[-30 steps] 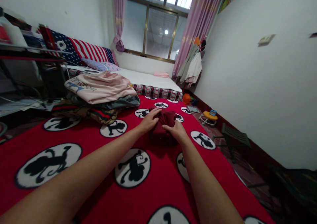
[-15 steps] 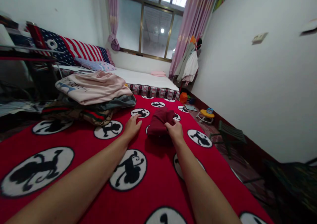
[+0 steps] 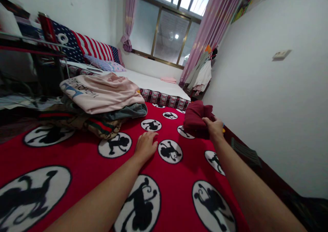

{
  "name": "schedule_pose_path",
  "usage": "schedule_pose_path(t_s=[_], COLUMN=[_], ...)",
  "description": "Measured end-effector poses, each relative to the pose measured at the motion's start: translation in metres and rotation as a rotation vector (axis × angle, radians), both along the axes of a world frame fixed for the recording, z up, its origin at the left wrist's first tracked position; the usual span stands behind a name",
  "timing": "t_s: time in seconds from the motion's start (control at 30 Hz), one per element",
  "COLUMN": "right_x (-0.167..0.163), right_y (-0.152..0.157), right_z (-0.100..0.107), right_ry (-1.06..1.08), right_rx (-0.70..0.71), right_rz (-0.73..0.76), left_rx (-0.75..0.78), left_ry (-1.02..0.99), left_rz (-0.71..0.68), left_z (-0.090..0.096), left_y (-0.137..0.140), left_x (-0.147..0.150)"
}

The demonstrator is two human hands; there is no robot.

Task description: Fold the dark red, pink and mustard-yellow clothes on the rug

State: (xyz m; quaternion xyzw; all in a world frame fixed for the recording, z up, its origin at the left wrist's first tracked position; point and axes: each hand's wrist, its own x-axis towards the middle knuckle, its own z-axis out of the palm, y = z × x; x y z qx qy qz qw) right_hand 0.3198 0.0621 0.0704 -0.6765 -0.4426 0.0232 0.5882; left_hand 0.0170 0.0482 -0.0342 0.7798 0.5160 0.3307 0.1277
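A folded maroon cloth garment [image 3: 196, 117] is held up off the bed by my right hand [image 3: 214, 127], which pinches its right side. Its exact kind cannot be made out. My left hand [image 3: 146, 144] rests low over the red blanket [image 3: 176, 187], fingers stretched and loosely apart, with nothing in it. Black monkey figures in white circles cover the blanket. To the left of my left hand lies a stack of clothes: a pale pink printed top [image 3: 105, 91] over a grey-blue garment [image 3: 128, 111], with a brown patterned garment [image 3: 102, 127] with green and red stripes at the bottom.
A white bench-like bed [image 3: 148, 78] runs below the window, with a flag-pattern cushion [image 3: 87, 45] at its left. A cluttered desk [image 3: 33, 43] stands at the left. Clothes [image 3: 203, 76] hang by the curtain, and a dark folding stool [image 3: 246, 152] stands near the right wall.
My right hand has lifted the maroon garment and carried it to the right, away from my left hand. The view has tilted, and my left hand stays low over the blanket.
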Motion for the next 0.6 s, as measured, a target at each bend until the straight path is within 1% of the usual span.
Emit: schedule_pose_path(t_s=[0.07,0.1,0.13,0.17,0.2,0.27,0.33,0.4,0.43,0.5,0.6], right_x=[0.023,0.030,0.033,0.033,0.029,0.014,-0.005,-0.021,-0.028,-0.037,-0.051], right_y=[0.027,0.037,0.045,0.050,0.053,0.053,0.048,0.042,0.041,0.042,0.051], right_z=[0.013,0.013,0.010,0.001,-0.010,-0.040,-0.068,-0.087,-0.091,-0.092,-0.085], right_ry=[-0.158,-0.225,-0.276,-0.316,-0.352,-0.446,-0.607,-0.794,-0.872,-0.982,-1.033], right_rx=[-0.202,-0.320,-0.425,-0.509,-0.564,-0.589,-0.552,-0.483,-0.453,-0.433,-0.499], right_rz=[-0.081,-0.134,-0.185,-0.219,-0.223,-0.150,-0.043,0.023,0.038,0.062,0.072], left_rx=[-0.008,-0.011,-0.014,-0.017,-0.018,-0.013,-0.008,-0.004,-0.006,-0.007,-0.009], left_ry=[-0.007,-0.010,-0.015,-0.020,-0.022,-0.025,-0.023,-0.019,-0.017,-0.008,0.002], left_rz=[-0.011,-0.012,-0.009,-0.006,-0.004,-0.003,-0.008,-0.011,-0.010,-0.005,-0.003], left_z=[0.002,0.004,0.005,0.005,0.005,0.005,0.004,0.004,0.004,0.004,0.004], left_y=[0.000,0.000,0.000,0.000,0.001,0.002,0.002,0.003,0.003,0.003,0.002], left_x=[0.001,0.001,0.002,0.002,0.003,0.003,0.004,0.004,0.004,0.004,0.004])
